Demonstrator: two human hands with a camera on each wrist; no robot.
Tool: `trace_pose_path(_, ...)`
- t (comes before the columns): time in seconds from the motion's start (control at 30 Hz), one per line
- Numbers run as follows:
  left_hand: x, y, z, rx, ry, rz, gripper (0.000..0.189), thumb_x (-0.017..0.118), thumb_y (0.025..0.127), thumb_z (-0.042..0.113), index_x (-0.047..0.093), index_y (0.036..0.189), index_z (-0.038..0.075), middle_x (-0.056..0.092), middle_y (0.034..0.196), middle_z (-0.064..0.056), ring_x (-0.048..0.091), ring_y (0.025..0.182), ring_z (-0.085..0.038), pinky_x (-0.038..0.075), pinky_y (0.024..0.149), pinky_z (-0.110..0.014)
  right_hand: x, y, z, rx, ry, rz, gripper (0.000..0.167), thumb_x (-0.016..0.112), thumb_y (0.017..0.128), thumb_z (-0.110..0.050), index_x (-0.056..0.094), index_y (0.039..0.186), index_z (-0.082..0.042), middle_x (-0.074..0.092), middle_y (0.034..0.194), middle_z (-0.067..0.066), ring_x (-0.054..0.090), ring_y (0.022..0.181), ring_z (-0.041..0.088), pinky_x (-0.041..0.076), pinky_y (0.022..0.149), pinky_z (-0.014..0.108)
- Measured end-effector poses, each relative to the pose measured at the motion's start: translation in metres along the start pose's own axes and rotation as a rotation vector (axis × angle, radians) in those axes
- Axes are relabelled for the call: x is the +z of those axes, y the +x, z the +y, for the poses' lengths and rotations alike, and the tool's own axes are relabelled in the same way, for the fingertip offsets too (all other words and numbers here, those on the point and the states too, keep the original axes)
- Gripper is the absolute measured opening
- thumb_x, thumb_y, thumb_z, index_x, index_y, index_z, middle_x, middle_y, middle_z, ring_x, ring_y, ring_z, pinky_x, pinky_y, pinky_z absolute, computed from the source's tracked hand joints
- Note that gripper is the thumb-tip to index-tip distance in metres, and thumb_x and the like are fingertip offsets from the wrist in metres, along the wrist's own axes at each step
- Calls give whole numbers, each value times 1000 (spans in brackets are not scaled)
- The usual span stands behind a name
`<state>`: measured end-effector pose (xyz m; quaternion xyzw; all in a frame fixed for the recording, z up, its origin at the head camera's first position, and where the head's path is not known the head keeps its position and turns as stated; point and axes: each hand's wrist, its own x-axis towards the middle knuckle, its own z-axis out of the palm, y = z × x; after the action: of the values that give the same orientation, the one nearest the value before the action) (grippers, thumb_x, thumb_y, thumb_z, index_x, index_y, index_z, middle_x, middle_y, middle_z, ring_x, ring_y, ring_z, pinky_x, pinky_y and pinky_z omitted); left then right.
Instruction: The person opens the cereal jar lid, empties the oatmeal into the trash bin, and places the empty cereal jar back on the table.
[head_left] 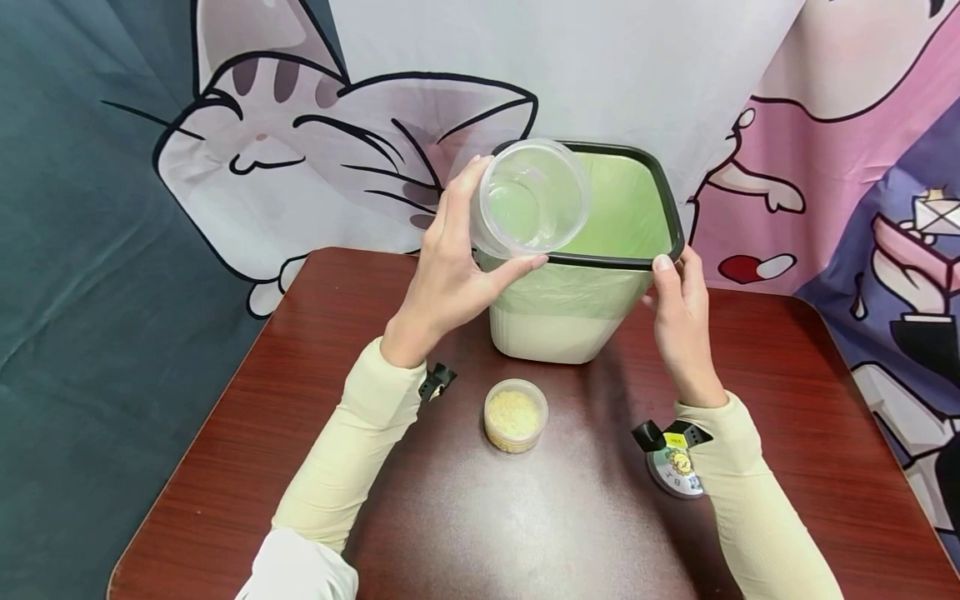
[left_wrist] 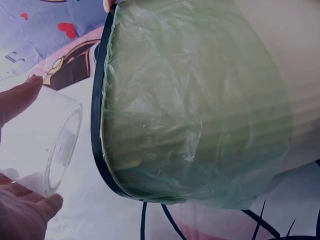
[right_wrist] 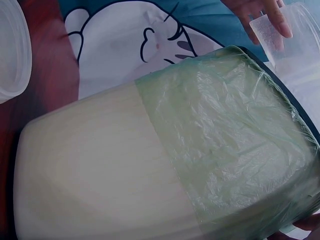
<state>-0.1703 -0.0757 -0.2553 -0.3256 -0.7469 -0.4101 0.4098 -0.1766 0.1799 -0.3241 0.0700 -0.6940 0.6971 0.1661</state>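
Note:
My left hand grips a clear plastic tub, thumb on the near side and fingers round the far left. The tub is tilted, its round mouth facing me, above the left side of a pale waste bin. A thin green bin bag lines the bin and folds down over its outside under a black rim. At the rim's front right corner my right hand holds on, thumb on top and fingers outside. The left wrist view shows the tub apart from the bin wall.
A small round clear container of yellow crumbs or grains stands on the brown table before the bin. A printed round disc lies partly under my right wrist. A cartoon cloth hangs close behind the bin.

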Motion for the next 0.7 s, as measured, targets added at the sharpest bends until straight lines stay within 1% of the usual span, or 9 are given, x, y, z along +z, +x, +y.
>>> trace_pose_path(0.07, 0, -1, 1, -14, -3, 12, 86, 82, 66, 28, 36, 133, -1, 45, 131, -13, 42, 121, -19, 34, 100, -30, 0, 0, 0, 3, 3, -1, 37, 47, 94, -30, 44, 127, -14, 49, 112, 6, 50, 94, 16, 44, 77, 26)
trace_pose_path(0.17, 0, -2, 2, -35, -9, 13, 86, 82, 66, 30, 36, 133, 1, 45, 131, -10, 43, 119, -19, 36, 98, -30, 0, 0, 0, 4, 7, -3, 37, 47, 94, -29, 44, 128, -14, 49, 113, 6, 51, 94, 16, 44, 78, 26)
trace_pose_path(0.43, -1, -5, 6, -122, 10, -20, 89, 82, 64, 37, 37, 134, 5, 48, 129, -5, 42, 115, -15, 37, 94, -30, 1, 0, 1, -3, 12, 2, 36, 47, 94, -29, 45, 127, -15, 49, 111, 6, 50, 92, 16, 44, 76, 26)
trace_pose_path(0.53, 0, -7, 7, -135, -13, -31, 90, 82, 63, 36, 37, 134, 4, 48, 127, -6, 44, 113, -16, 37, 94, -29, 0, 0, 1, -3, 3, 6, 35, 47, 94, -29, 45, 126, -15, 49, 110, 6, 49, 92, 16, 44, 75, 27)
trace_pose_path(0.7, 2, -9, 8, -136, -49, -46, 90, 83, 61, 33, 37, 132, 2, 49, 124, -9, 48, 112, -18, 36, 95, -28, 0, 0, 1, 1, 0, 3, 36, 47, 94, -30, 45, 127, -15, 49, 112, 6, 49, 93, 16, 44, 76, 27)
